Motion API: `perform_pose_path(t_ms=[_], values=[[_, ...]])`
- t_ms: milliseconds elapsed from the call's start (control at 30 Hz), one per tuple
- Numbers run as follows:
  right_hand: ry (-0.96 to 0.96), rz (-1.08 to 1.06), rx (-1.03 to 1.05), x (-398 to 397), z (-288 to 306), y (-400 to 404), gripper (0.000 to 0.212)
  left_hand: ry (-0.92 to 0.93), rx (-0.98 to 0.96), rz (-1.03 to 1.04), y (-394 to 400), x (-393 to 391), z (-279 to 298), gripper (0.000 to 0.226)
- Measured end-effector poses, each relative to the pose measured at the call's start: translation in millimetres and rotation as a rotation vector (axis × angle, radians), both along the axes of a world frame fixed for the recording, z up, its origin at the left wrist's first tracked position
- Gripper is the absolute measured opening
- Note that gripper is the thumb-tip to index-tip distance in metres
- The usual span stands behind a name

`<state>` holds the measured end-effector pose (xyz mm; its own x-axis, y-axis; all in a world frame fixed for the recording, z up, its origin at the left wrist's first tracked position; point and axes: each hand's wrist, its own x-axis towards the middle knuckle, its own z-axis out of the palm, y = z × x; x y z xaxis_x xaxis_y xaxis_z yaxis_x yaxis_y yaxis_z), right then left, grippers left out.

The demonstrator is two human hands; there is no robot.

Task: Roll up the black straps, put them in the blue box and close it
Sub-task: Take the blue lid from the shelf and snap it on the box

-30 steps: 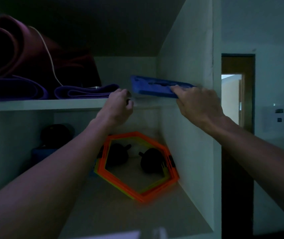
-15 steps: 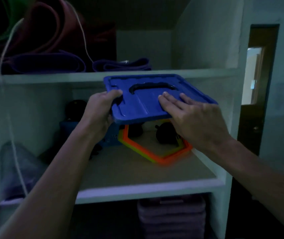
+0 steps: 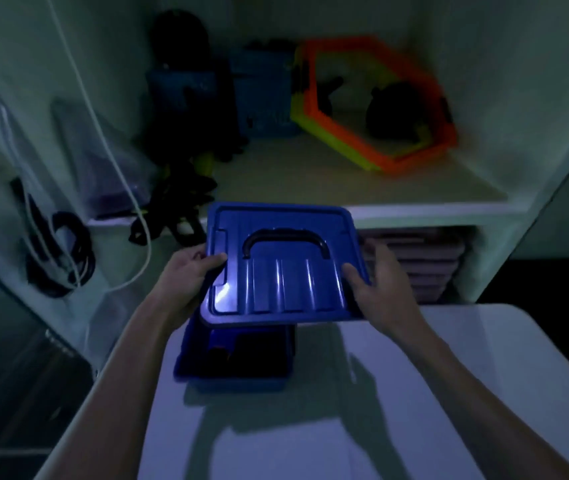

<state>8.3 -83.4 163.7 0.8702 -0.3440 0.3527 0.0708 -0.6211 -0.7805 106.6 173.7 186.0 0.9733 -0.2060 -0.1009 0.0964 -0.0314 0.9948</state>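
Now lid (image 3: 283, 271) between each hand (image 3: 186, 275).

Head-mounted view, angled steeply downward

white table (image 3: 414, 393) | blue box (image 3: 231, 377) on it, near far-left edge

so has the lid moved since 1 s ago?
Yes. The lid has come down off the top shelf, past the lower shelf, and is now held over the box.
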Motion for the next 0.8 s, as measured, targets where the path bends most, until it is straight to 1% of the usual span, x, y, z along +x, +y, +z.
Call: perform_pose_path(t_ms=[33,100,133,233,300,367,433,533,600,667,800], values=[[0.106,-0.006,0.071,6.4,-19.2,11.2,0.022,0.037,0.029,-0.004,11.5,3.3,-19.4,0.021],[0.281,-0.027,0.172,20.8,-59.8,27.0,0.025,0.113,0.080,-0.004,32.5,10.5,-56.2,0.020],[0.337,-0.041,0.189,26.7,-78.4,33.5,0.027,0.151,0.112,0.002,41.6,14.1,-73.2,0.019],[0.427,-0.057,0.188,41.2,-120.9,51.0,0.024,0.238,0.240,0.027,66.1,25.9,-121.4,0.018],[0.475,-0.065,0.179,48.0,-142.7,59.1,0.021,0.248,0.344,0.063,77.7,34.1,-149.7,0.020],[0.505,-0.071,0.138,53.4,-159.5,65.6,0.016,0.222,0.469,0.119,83.8,40.1,-172.6,0.024],[0.512,-0.066,0.096,58.2,-173.5,71.2,0.013,0.144,0.590,0.164,85.0,43.3,-190.5,0.025],[0.519,-0.071,0.050,63.8,-191.8,75.4,0.012,0.039,0.764,0.163,84.3,45.7,-204.7,0.021],[0.523,-0.058,-0.007,68.3,-200.0,76.6,0.012,-0.005,0.819,0.179,85.6,50.2,-213.3,0.018],[0.520,-0.047,-0.068,73.4,-204.5,78.2,0.017,-0.040,0.852,0.196,86.1,55.8,-219.6,0.019],[0.517,-0.057,-0.123,80.9,-210.5,79.5,0.017,-0.068,0.859,0.222,81.6,62.4,-220.9,0.027]])
